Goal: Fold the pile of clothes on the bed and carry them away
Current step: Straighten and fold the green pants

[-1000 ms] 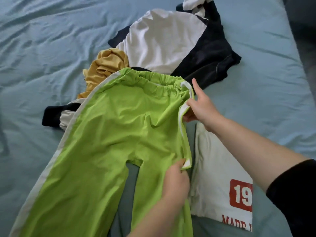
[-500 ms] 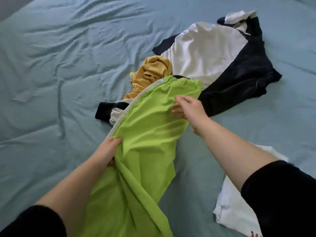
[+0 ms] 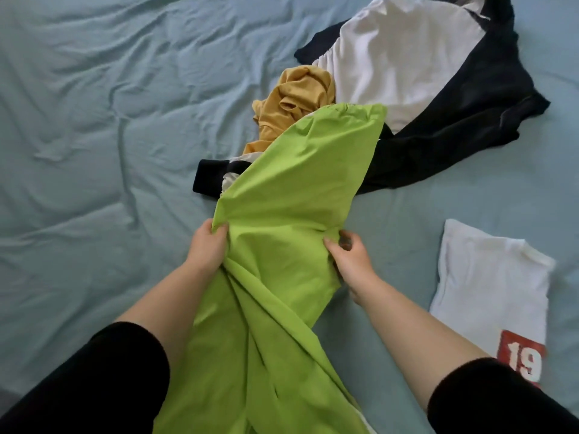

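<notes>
Bright green trousers [image 3: 288, 195] lie folded lengthwise down the middle of the bed, waistband away from me, legs trailing toward my body. My left hand [image 3: 206, 245] pinches their left edge about halfway down. At the opposite edge, my right hand [image 3: 351, 258] grips the cloth with thumb on top. Beyond the waistband sits the pile: a mustard garment [image 3: 297, 98], a white-and-black top [image 3: 407, 57] and a dark cuff [image 3: 210, 177] poking out on the left.
A folded white T-shirt [image 3: 488, 277] with a red number patch lies to the right of my right arm. The blue-grey bedsheet [image 3: 94, 120] is wrinkled and spreads wide to the left.
The trousers went from spread flat to folded lengthwise. My right hand came down from the waistband to the right edge at mid-length, and my left hand took the left edge.
</notes>
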The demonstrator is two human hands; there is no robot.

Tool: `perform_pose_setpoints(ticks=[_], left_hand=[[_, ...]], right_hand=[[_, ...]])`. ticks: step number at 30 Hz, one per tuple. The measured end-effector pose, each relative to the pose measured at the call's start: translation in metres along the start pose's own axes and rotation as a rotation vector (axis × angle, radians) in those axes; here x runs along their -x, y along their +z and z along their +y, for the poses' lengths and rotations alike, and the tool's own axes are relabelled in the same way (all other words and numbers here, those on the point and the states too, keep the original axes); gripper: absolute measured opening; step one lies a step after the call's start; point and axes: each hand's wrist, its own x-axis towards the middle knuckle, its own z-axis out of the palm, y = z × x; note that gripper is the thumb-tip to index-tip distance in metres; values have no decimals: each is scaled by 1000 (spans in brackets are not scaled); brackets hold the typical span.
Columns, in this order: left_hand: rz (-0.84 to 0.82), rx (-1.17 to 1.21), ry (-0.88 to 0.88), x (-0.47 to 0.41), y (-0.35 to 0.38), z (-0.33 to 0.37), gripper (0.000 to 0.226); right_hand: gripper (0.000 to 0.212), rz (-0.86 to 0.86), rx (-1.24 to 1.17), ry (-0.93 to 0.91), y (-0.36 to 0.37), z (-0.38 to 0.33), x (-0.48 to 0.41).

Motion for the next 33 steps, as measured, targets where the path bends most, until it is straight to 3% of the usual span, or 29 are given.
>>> perform_pose_setpoints(ticks=[2,5,8,11,13,16,19,22,24,27,30,31,33], left_hand=[[15,2,-24,17,1,-6,26],[4,56,-82,58,8,-17,55],[-40,69,-196,106,20,-31,84],[-83,-77,-299,154,35,-47,96],[-181,45,-279,179,45,-54,80],[-254,218,-295,195,43,-56,37],[-199,144,-293,181,15,-66,22],[-327,278,-382,166,-25,-91,20],[-369,301,-393,157,-46,-108,28],[-265,387,-363,141,-68,-125,36],[-297,291,-331,136,-81,-139,39],[-329,178,-308,138,-85,-147,41],[-347,-117,-229,143,-94,-163,44]], right_hand=[[46,71,-60,62,-1,17,21],[38,87,-15,170,-1,55,66],[39,2,148,161,3,83,112],[25,-86,388,83,9,97,147],[7,-90,522,26,21,96,168],[25,-195,433,-55,49,89,204],[36,-465,193,78,59,89,230],[32,-448,200,197,46,97,236],[36,-402,435,200,43,108,238],[43,-545,777,103,55,135,256],[36,-627,656,80,76,172,279],[29,-582,536,104,82,179,284],[15,-336,300,140,92,188,281]])
